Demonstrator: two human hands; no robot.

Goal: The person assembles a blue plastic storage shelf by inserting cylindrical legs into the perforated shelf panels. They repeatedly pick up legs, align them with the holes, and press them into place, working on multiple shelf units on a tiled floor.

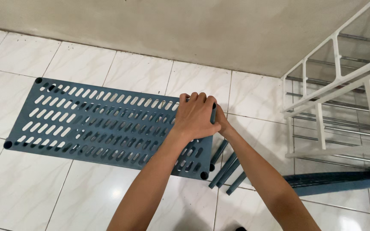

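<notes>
A blue-grey slotted plastic shelf panel (86,122) lies flat on the white tiled floor, with a round socket at each corner. My left hand (193,115) presses down on its far right corner, fingers curled over the edge. My right hand (222,122) is mostly hidden behind the left one and grips a short blue-grey tube (213,113) standing upright at that corner. Several loose tubes (225,169) of the same colour lie on the floor just right of the panel.
A white rack frame with metal rods (343,98) stands at the right. Another blue-grey shelf panel (339,182) lies under it on the floor. A bare grey wall (193,30) runs along the back.
</notes>
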